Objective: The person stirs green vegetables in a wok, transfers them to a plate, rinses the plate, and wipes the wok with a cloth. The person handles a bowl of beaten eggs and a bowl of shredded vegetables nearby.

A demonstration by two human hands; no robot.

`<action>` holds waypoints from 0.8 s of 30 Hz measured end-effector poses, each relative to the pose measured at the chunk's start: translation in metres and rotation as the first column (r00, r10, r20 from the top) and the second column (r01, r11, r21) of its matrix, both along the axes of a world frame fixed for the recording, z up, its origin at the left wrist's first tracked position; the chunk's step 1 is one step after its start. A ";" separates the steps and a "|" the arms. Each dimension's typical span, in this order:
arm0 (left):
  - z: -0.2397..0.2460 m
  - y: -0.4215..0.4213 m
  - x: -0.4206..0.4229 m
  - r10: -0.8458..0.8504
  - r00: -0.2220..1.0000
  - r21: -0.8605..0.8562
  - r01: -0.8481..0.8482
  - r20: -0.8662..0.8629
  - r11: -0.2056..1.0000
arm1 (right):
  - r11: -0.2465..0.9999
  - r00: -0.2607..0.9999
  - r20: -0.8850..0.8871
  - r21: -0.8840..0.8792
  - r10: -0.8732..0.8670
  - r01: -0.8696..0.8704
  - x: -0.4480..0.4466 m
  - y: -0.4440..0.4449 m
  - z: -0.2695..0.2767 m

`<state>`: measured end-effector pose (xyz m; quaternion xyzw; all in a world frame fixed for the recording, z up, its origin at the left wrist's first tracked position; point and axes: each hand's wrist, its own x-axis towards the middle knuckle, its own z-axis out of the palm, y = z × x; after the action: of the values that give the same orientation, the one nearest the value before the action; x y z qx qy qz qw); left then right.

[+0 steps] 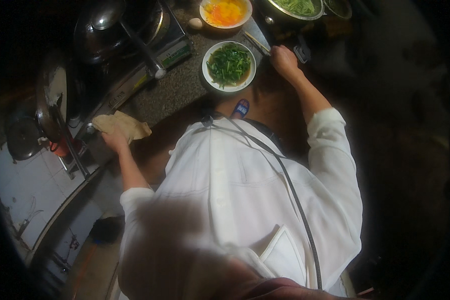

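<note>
My left hand (117,140) grips a folded beige cloth (125,125) at the front edge of the counter, by the gas stove. Off to the right, my right hand (284,62) is closed around the end of light-coloured chopsticks (255,41), whose other end points over the counter. Between the hands, a white plate of cooked chopped greens in liquid (228,66) sits near the counter's edge. Behind it stands a white bowl (225,26) of beaten egg. Beside that bowl lies an egg or eggshell (195,23); I cannot tell which.
A ladle (142,48) rests across a dark wok (93,45) on the gas stove (174,52). A metal basin (315,18) of pale green shredded vegetable is at the upper right. Pan lids (24,138) and an orange-red object (62,146) are at the left by white tiles.
</note>
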<state>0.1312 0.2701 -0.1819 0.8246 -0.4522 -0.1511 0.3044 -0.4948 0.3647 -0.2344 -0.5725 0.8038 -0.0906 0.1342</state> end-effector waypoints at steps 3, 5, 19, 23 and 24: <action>0.015 0.007 -0.008 -0.025 0.989 0.007 0.024 0.143 1.000 | 0.989 0.998 0.061 -0.149 0.000 0.010 0.018 -0.017 0.006; 0.011 0.017 0.000 -0.194 0.949 0.002 0.200 0.248 0.980 | 0.926 0.983 0.178 -0.362 -0.048 0.110 0.027 -0.012 0.007; -0.044 0.040 -0.026 -0.760 0.515 0.575 0.506 0.397 0.643 | 0.797 -0.324 0.883 0.452 -0.339 0.399 0.112 0.054 -0.021; -0.048 0.039 -0.030 -0.831 0.425 0.503 0.662 0.359 0.556 | 0.706 -0.370 0.868 0.488 -0.331 0.514 0.126 0.046 -0.022; -0.053 0.039 -0.033 -0.863 0.333 0.495 0.714 0.381 0.494 | 0.680 -0.363 0.862 0.503 -0.353 0.533 0.129 0.046 -0.025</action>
<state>0.0983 0.3087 -0.2347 0.5283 -0.8435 -0.0706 -0.0664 -0.3663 0.4108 -0.2598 0.0537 0.5738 -0.5688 0.5868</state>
